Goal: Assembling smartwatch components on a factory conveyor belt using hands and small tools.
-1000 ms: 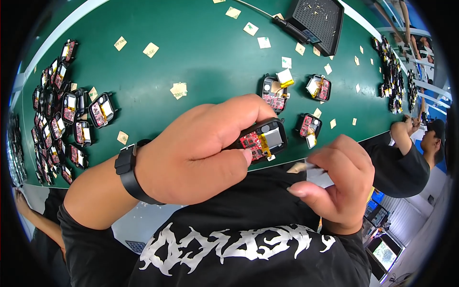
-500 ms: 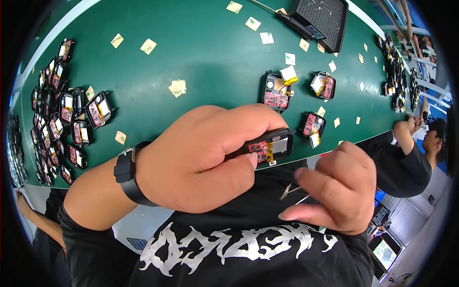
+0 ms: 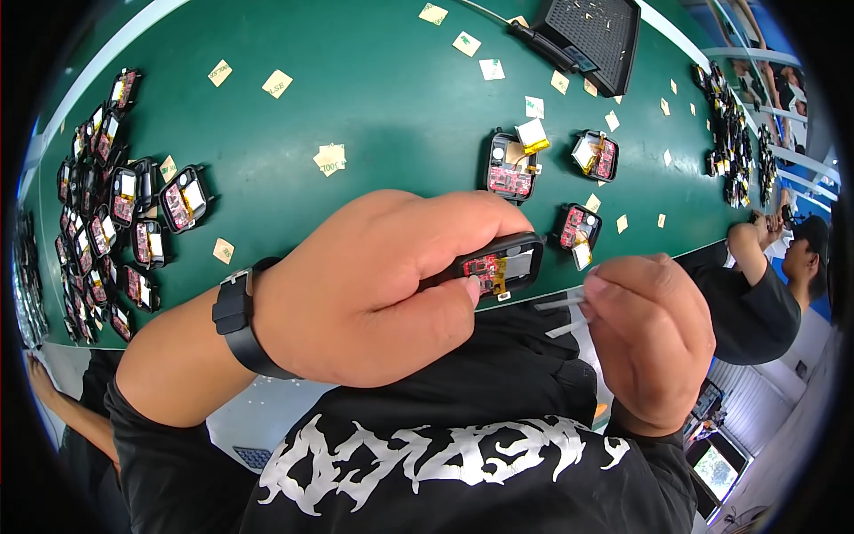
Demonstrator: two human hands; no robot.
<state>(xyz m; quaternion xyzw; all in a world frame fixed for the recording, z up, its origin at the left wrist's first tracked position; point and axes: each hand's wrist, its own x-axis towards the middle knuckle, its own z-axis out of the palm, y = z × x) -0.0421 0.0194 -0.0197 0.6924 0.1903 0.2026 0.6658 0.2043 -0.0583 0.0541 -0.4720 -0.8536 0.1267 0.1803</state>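
Observation:
My left hand [image 3: 391, 294], wearing a black wristband, is closed round a black device housing [image 3: 525, 254]. Inside that housing show a red circuit board [image 3: 481, 270], a silver-grey area and yellow tape; its left end is hidden by my fingers. To the right of it, my right hand [image 3: 654, 338] is pinched on what look like tweezers [image 3: 564, 304], two pale, thin prongs pointing left. The prongs are apart from the housing. Just beyond lies another open housing [image 3: 569, 212] with its battery [image 3: 582, 254] hanging out.
Two more open housings [image 3: 511, 182] [image 3: 607, 160] lie farther off on the green table [image 3: 374, 107]. A heap of housings [image 3: 98, 231] fills the left side; others [image 3: 734, 142] lie far right. Paper squares [image 3: 277, 84] are scattered about. A black tray [image 3: 614, 40] stands at the back; a co-worker [image 3: 774, 285] sits at right.
My right hand has turned, its fingers coming together on the tweezers, whose prongs have swung up nearer the housing. My left hand keeps its hold, almost unmoved.

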